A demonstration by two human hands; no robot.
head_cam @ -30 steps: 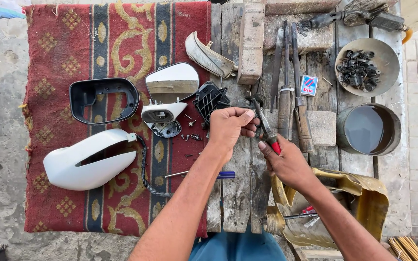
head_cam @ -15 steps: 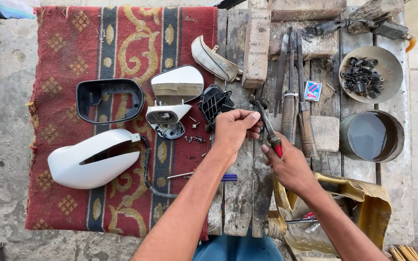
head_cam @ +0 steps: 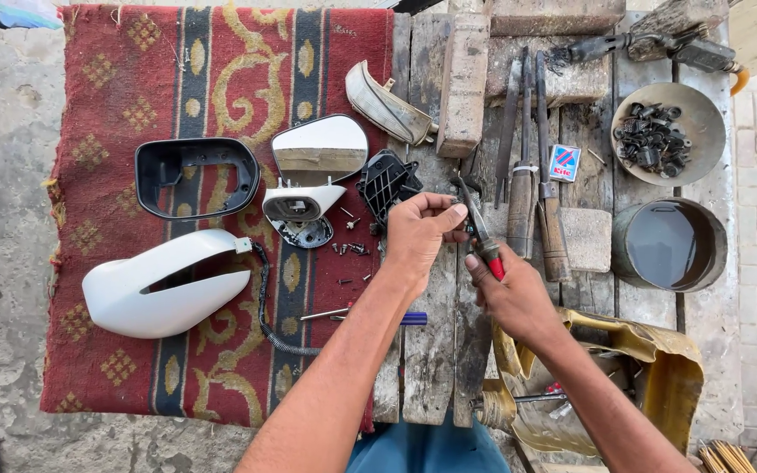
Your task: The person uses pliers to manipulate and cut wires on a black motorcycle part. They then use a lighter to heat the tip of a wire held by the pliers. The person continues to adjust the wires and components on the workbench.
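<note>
My right hand (head_cam: 510, 293) grips red-handled pliers (head_cam: 480, 235), jaws pointing up and left. My left hand (head_cam: 418, 229) pinches a small part at the pliers' jaws; the part is too small to make out. Both hands hover over wooden planks (head_cam: 431, 350). Just left lie a black plastic bracket (head_cam: 387, 182), a mirror glass (head_cam: 319, 149), a small white mirror base (head_cam: 298, 206) and loose screws (head_cam: 348, 248).
On the red patterned rug (head_cam: 133, 79) sit a black mirror frame (head_cam: 196, 177) and a white mirror housing (head_cam: 164, 285) with a black cable. Files and chisels (head_cam: 532, 175), a bowl of black parts (head_cam: 668, 136), a round tin (head_cam: 668, 245), a brick (head_cam: 464, 79), a screwdriver (head_cam: 370, 314).
The view has shifted slightly. Both hands stay together at the pliers, with only small movements of the fingers.
</note>
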